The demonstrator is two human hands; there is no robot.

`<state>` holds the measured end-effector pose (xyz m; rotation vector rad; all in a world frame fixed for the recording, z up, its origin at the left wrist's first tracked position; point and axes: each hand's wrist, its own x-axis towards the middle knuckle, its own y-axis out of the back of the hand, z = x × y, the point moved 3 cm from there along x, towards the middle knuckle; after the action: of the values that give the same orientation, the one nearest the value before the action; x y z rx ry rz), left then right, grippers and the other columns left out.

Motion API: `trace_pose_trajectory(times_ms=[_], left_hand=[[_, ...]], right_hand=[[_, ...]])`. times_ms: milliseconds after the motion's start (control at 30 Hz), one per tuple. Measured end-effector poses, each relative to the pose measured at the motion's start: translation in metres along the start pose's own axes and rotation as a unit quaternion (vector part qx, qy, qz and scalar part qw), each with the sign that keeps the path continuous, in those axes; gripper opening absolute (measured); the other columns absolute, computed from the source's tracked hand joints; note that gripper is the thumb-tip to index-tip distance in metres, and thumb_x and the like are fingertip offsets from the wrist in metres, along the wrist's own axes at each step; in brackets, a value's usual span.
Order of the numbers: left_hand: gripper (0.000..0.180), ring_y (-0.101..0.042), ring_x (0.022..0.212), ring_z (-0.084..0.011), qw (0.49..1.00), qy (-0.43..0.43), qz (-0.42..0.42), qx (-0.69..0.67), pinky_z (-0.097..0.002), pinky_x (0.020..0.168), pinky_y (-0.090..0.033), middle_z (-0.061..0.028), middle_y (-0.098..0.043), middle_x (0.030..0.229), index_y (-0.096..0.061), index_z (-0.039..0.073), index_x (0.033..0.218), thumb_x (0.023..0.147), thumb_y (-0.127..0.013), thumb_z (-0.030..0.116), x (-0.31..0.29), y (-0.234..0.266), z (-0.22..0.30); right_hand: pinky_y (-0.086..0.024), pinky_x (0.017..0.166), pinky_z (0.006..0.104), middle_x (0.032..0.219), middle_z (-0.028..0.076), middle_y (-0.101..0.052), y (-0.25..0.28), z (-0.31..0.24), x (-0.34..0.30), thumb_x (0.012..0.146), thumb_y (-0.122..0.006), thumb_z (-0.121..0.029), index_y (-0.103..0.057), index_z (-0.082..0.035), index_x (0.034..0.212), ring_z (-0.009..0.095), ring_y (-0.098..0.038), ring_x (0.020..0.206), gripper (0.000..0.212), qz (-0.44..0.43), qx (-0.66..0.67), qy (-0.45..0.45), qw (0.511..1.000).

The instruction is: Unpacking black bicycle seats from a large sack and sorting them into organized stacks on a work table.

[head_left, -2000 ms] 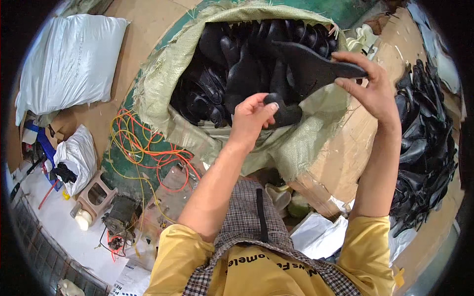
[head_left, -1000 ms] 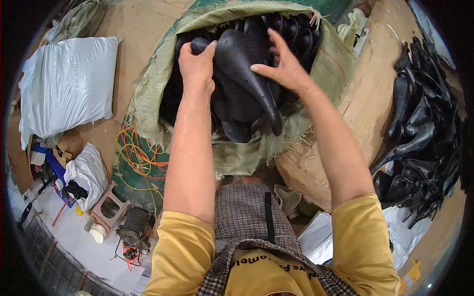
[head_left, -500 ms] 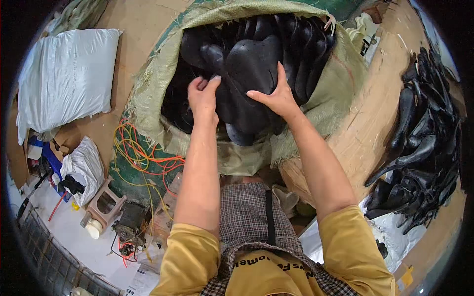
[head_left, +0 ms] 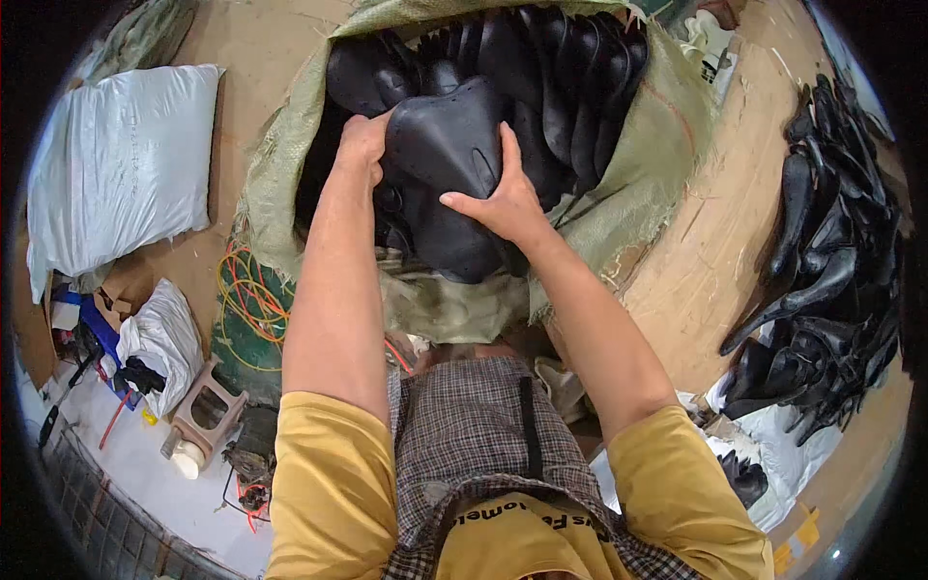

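Observation:
A black moulded saddle-shaped shell [head_left: 445,135], broad at the far end and dotted with small holes, is held between my two hands at the sack's mouth. My left hand [head_left: 362,147] is closed at its left edge, with the fingertips hidden. My right hand [head_left: 505,205] grips its right side, the thumb lying on top and a finger stretched along the edge. Several more black shells [head_left: 580,97] stand stacked in the woven sack [head_left: 280,184], whose mouth is rolled back around them. A black shell's rounded end shows just under the held one.
At the right lies a pile of black curved pieces [head_left: 817,271] on brown cardboard. A white plastic sack [head_left: 130,159] sits at the far left. Nearer are a small white bag [head_left: 164,343], a beige stool-like frame [head_left: 211,406], a dark motor [head_left: 253,445] and orange and yellow cords [head_left: 246,290].
Both hands have shifted left in view. My left hand, earlier raised with its fingers bent beside the shells, is now on the shell's left edge. The shell shows lifted clearer of the stack.

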<state>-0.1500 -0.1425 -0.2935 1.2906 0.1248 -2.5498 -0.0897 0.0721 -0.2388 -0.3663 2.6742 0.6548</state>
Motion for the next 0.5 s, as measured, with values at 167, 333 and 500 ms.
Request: trace_pose_trajectory(times_ms=[167,333,500], left_hand=[[0.034,-0.06,0.079,-0.0196,0.994,-0.064,-0.053,-0.071,-0.0309,0.068,-0.049,-0.0111,-0.062,0.094,-0.055,-0.002,0.104,0.073,-0.064,0.007,-0.04,-0.028,-0.02],[0.024,-0.059,0.073,-0.0136,0.991,-0.096,-0.035,-0.088,-0.0261,0.065,-0.048,-0.0066,-0.063,0.086,-0.06,-0.001,0.095,0.073,-0.065,0.006,-0.037,-0.01,-0.034],[0.026,-0.06,0.074,-0.0152,0.986,-0.127,0.003,-0.106,-0.0275,0.067,-0.048,-0.0065,-0.063,0.088,-0.06,0.0,0.096,0.072,-0.066,0.008,-0.049,-0.008,-0.042]], right_hand=[[-0.029,0.103,0.0371,0.136,0.023,-0.033,0.0,0.034,0.002,0.055,-0.083,-0.035,-0.007,-0.009,0.142,0.032,-0.036,0.125,0.118,-0.045,0.048,0.003,0.998],[-0.027,0.104,0.0354,0.136,0.021,-0.032,-0.003,0.043,0.017,0.054,-0.083,-0.033,-0.013,-0.006,0.141,0.029,-0.033,0.127,0.115,-0.129,0.089,0.016,0.988],[-0.027,0.105,0.0353,0.137,0.022,-0.032,-0.001,0.078,0.019,0.053,-0.083,-0.042,-0.012,-0.002,0.141,0.031,-0.034,0.126,0.12,-0.111,0.133,-0.084,0.981]])
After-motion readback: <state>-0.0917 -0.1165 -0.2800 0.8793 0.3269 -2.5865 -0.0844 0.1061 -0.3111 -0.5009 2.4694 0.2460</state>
